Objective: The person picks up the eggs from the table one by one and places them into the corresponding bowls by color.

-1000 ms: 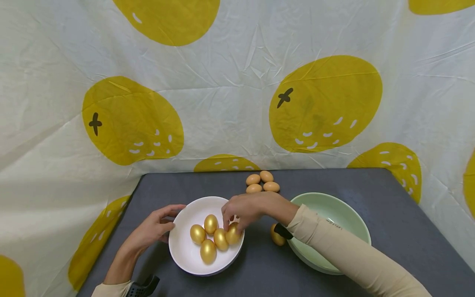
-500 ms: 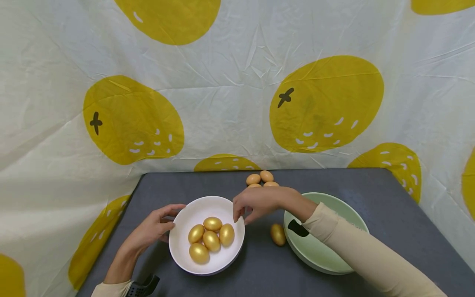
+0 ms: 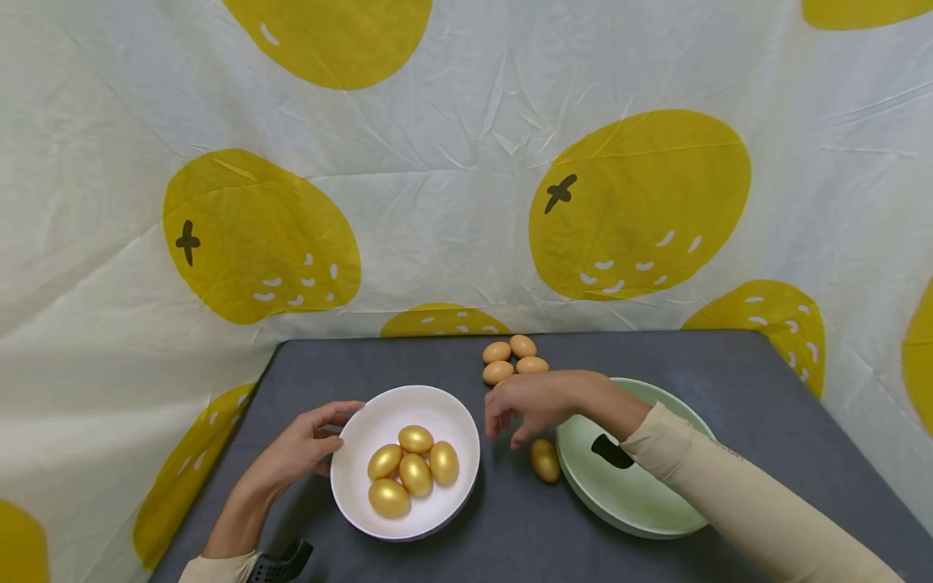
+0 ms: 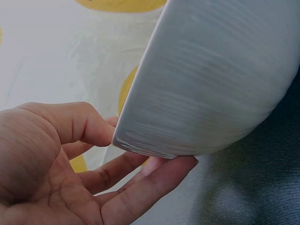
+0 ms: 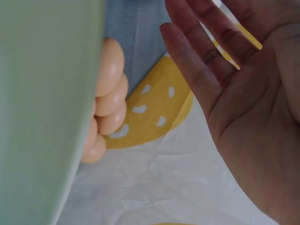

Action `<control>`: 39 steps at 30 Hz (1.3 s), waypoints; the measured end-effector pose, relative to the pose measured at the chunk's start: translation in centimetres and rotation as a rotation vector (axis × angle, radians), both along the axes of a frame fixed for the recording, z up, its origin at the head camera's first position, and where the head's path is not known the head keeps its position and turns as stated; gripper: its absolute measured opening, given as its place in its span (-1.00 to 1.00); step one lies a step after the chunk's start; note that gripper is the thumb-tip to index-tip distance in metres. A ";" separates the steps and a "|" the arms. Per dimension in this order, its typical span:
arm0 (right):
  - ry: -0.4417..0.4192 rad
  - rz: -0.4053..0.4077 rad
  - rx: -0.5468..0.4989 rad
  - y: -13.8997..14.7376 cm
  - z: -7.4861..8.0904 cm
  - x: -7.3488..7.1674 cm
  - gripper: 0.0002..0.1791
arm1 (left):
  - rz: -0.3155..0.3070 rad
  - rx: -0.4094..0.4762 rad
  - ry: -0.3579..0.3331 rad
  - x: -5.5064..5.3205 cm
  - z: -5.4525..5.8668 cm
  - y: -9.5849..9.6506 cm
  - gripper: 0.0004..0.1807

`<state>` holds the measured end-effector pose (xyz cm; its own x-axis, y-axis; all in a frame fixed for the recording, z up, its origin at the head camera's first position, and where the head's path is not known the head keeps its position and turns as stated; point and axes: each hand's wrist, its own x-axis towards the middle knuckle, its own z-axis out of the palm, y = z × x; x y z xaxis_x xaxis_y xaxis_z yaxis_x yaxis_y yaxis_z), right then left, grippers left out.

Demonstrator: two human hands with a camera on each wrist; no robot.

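My left hand (image 3: pixel 291 449) holds the left side of a white bowl (image 3: pixel 448 413). In the left wrist view its thumb lies at the rim and its fingers are against the bowl's outer wall (image 4: pixel 206 84). Inside the bowl several golden eggs (image 3: pixel 415 475) lie clustered. My right hand (image 3: pixel 535 403) hovers between the two bowls with loose fingers and nothing in them; its bare palm (image 5: pixel 262 93) shows in the right wrist view. Just below it, one golden egg (image 3: pixel 545 461) lies on the table against a pale green bowl (image 3: pixel 641 494).
Several brown eggs (image 3: pixel 498 372) lie grouped toward the back of the dark grey table (image 3: pixel 379 360), partly behind my right hand. A white cloth with yellow fruit prints (image 3: pixel 452 243) hangs behind the table. My right forearm (image 3: pixel 743 494) crosses over the green bowl.
My right hand has let go of a golden egg in the white bowl and moved right, out past its rim. The golden eggs have rolled slightly. My left hand stays put.
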<state>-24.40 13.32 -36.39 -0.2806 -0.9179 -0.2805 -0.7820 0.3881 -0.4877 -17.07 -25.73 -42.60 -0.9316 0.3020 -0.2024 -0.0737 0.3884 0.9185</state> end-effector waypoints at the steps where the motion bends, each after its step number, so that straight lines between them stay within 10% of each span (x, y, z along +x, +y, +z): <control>1: 0.001 -0.003 0.012 0.2 -0.1 0.0 -0.75 | 0.000 0.001 -0.002 0.0 0.0 0.0 -0.41; 22: 0.044 -0.159 0.278 1.3 -2.2 0.3 -0.52 | -0.001 0.004 0.003 -0.1 -0.2 -0.1 -0.42; 39: 0.049 -0.140 0.250 0.8 -3.7 0.3 -0.62 | 0.009 0.010 0.004 0.0 -0.6 -0.1 -0.41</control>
